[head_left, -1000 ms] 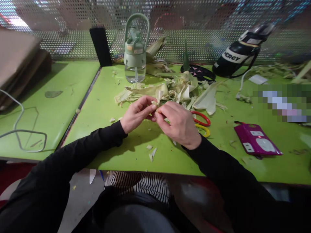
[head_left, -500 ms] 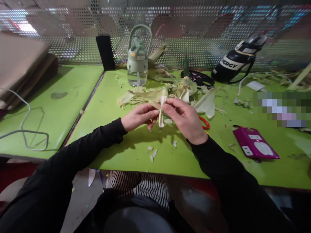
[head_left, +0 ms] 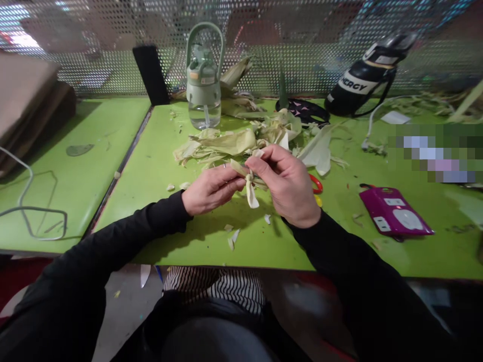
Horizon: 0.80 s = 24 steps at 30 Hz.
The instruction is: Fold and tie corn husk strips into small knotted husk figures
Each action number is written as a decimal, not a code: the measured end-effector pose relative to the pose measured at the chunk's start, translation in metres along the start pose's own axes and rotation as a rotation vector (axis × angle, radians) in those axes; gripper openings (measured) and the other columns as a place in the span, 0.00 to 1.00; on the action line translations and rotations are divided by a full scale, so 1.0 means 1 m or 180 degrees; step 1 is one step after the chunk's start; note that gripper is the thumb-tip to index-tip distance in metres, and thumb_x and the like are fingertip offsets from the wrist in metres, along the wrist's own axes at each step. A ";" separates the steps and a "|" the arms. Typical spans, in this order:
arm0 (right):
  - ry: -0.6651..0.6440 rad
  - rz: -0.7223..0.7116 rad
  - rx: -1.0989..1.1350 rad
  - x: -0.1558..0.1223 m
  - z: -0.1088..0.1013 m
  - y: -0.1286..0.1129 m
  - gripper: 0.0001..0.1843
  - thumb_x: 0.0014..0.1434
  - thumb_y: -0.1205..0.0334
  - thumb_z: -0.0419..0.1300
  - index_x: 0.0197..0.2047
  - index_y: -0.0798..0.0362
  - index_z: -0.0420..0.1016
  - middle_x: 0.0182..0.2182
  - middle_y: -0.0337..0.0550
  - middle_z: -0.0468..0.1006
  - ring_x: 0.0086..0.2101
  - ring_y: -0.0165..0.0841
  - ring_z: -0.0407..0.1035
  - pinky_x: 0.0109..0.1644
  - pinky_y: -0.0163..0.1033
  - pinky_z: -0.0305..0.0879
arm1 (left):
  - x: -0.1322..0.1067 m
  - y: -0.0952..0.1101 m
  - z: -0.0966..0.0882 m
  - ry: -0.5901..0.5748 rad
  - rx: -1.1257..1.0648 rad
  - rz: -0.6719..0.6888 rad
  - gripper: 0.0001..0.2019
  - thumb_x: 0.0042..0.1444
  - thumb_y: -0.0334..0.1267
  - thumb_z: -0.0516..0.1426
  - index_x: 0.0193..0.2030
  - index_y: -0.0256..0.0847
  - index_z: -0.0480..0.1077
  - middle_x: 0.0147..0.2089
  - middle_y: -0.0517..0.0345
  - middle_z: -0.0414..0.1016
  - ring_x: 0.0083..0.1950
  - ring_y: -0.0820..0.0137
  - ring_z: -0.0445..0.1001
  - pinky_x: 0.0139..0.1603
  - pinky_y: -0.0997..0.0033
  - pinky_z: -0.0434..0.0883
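My left hand (head_left: pixel 209 188) and my right hand (head_left: pixel 289 183) meet above the green table (head_left: pixel 158 166), both pinching a pale strip of corn husk (head_left: pixel 250 187). The strip is bunched between the fingertips and one loose end hangs down below them. Both arms wear black sleeves. Just behind my hands lies a pile of corn husks (head_left: pixel 245 141).
Red and yellow scissors (head_left: pixel 316 185) lie partly hidden behind my right hand. A magenta device (head_left: pixel 394 217) sits at the right, a green water bottle (head_left: pixel 204 75) and a black bag (head_left: pixel 362 83) at the back by a perforated screen. Husk scraps (head_left: pixel 232 236) dot the front edge.
My hands have drawn the husk strip from a tight bunch into a piece with a hanging end, then lowered slightly toward the table. The view has shifted a little.
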State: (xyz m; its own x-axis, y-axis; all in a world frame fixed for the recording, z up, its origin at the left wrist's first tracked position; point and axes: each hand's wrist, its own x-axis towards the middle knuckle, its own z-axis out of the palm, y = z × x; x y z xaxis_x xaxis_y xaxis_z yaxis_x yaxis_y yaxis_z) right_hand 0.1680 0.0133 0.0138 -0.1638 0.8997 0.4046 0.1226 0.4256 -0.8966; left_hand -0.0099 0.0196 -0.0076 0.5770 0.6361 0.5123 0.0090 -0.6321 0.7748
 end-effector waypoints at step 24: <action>-0.0855 0.0213 0.0098 -0.002 -0.007 -0.008 0.20 0.65 0.55 0.60 0.23 0.50 0.61 0.20 0.31 0.56 0.22 0.26 0.49 0.27 0.37 0.48 | 0.004 0.010 0.002 0.0315 -0.1513 -0.1431 0.14 0.59 0.48 0.61 0.34 0.38 0.68 0.24 0.66 0.63 0.20 0.82 0.61 0.17 0.82 0.62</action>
State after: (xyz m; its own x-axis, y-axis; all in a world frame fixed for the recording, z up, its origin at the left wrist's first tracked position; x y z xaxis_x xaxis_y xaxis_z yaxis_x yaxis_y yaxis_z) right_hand 0.1741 0.0089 0.0215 -0.4106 0.8659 0.2856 0.1129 0.3591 -0.9264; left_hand -0.0060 0.0151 0.0014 0.5231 0.8445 0.1150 -0.1431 -0.0459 0.9886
